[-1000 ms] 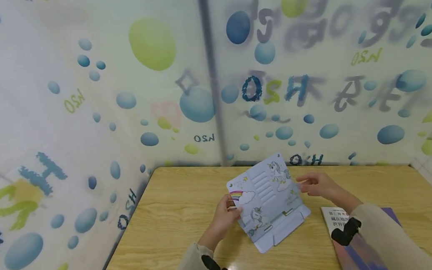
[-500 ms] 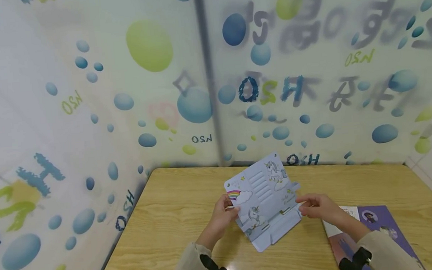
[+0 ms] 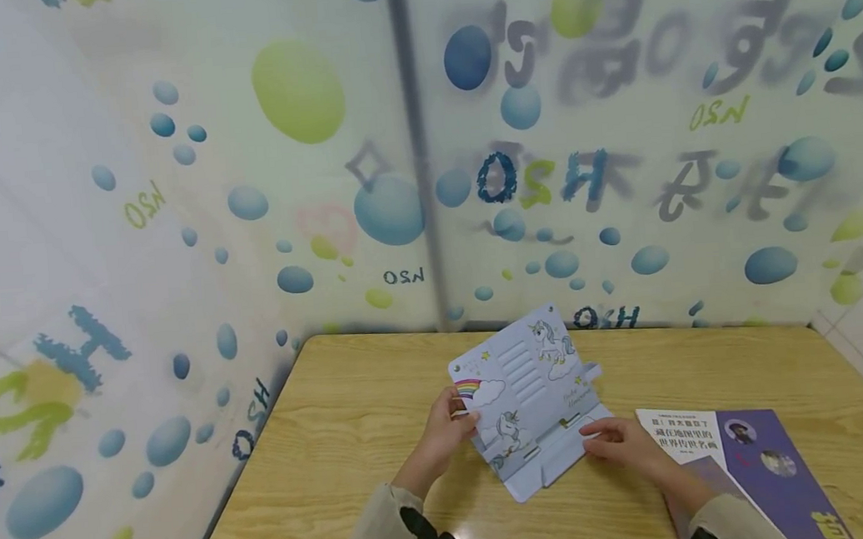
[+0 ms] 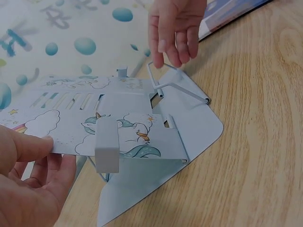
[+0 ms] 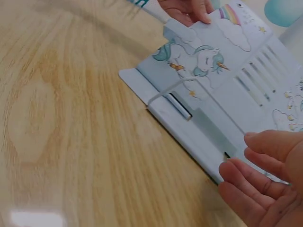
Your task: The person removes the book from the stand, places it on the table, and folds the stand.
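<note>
Bubble-printed walls [image 3: 358, 74] with mirrored H2O lettering close in round a wood-grain table [image 3: 351, 409], and a white folding stand [image 3: 519, 393], decorated with unicorns and a rainbow, sits at the table's middle, turned askew to the far edge. Its slotted panel leans back above a base plate [image 4: 142, 184] that seems to rest on the wood, which probably takes most of the weight. At the panel's left edge the left hand [image 3: 442, 427] is clamped on the stand, thumb against the printed face and the other fingers behind — a grip that likely serves to steady the panel while the other side is worked on. Near the front, the right hand [image 3: 624, 448] has thumb and fingertips apart, the fingers slightly bent, beside a wire hoop [image 4: 189, 92] on the base; whether the skin touches the wire, I cannot tell. Having that hand low and to the right would leave the hoop within easy reach without crossing the panel. Under and beyond the right forearm lies a book [image 3: 782, 500], half purple and half pale, well apart from the stand — perhaps set there to leave both hands room.
</note>
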The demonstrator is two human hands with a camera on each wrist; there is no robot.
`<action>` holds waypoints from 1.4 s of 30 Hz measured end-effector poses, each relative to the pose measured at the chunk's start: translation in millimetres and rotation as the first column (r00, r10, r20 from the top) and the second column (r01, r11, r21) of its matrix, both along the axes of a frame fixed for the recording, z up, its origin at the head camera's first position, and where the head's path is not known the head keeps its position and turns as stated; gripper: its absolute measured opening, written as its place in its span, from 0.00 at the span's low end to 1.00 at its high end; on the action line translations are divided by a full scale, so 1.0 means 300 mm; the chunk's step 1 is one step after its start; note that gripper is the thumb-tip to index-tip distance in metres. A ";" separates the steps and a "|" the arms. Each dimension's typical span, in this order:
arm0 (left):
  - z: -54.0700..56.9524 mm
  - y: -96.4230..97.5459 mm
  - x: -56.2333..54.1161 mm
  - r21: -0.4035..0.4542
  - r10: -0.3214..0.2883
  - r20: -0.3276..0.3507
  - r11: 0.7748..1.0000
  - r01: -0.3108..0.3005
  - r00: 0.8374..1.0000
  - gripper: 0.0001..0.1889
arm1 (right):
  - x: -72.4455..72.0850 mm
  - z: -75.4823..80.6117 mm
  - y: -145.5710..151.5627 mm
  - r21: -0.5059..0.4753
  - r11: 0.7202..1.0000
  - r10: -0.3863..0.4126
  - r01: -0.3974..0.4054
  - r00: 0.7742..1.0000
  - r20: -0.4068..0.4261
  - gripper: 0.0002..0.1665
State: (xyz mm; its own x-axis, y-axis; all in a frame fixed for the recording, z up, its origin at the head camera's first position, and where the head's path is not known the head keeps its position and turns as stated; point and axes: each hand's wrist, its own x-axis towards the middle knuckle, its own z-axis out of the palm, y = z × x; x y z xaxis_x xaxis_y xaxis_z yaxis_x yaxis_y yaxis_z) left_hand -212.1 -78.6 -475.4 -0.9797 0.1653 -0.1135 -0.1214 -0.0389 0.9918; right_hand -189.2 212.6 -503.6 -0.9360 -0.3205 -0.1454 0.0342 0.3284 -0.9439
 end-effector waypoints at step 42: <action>-0.027 -0.016 0.039 0.090 -0.153 -0.049 0.983 0.157 0.987 0.29 | -0.055 -0.018 -0.120 -0.050 0.934 -0.343 0.352 0.930 0.133 0.12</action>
